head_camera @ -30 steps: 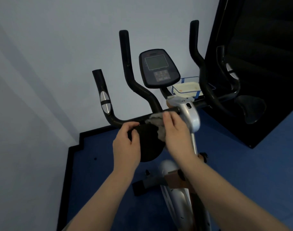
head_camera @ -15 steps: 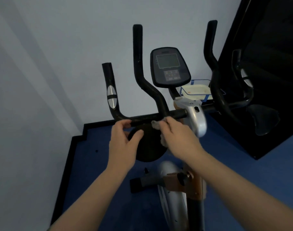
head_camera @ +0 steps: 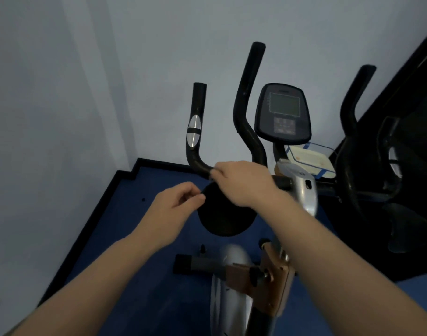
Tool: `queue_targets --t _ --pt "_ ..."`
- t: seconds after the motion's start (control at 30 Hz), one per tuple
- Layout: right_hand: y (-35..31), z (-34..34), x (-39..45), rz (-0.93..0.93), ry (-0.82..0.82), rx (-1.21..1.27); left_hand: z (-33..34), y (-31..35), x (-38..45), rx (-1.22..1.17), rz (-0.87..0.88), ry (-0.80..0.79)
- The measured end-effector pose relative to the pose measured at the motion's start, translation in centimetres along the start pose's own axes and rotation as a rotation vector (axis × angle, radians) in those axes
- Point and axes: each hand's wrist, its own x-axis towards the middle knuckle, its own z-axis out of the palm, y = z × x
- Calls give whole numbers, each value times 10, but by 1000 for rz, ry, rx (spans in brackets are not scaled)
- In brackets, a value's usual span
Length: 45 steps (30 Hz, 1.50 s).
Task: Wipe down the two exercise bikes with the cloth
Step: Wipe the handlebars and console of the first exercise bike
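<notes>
Our right hand (head_camera: 244,183) has slid left along the bike's black bar (head_camera: 197,163), curled over it. The cloth is hidden now, likely under that hand. Our left hand (head_camera: 176,204) pinches the round black pad (head_camera: 227,219). Wiping goes on.

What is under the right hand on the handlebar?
The right hand lies over the black handlebar beside the round pad. No cloth shows; whether one is under the palm cannot be told.

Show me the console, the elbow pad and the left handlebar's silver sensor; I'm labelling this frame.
console (head_camera: 284,110): head view, on its screen.
elbow pad (head_camera: 225,219): head view, on its black face.
silver sensor (head_camera: 193,129): head view, on its middle.
</notes>
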Motion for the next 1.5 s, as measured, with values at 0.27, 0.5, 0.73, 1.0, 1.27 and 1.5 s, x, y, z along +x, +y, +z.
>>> queue_targets --t 0.27,0.5,0.73,1.0,1.27,1.5 --pt "19 4 -18 -26 73 452 -3 4 -3 18 -42 -25" --pt "13 0 -5 -119 -41 269 6 6 -8 -11 -3 65" --pt "-19 13 -2 -2 130 -123 17 5 -4 14 -23 155" --pt "-6 36 -41 123 509 146 17 1 -4 -48 -25 117" --pt "11 34 -55 186 492 523 17 -1 0 -47 -35 135" --pt "-3 45 -65 248 547 596 22 9 16 -57 89 191"
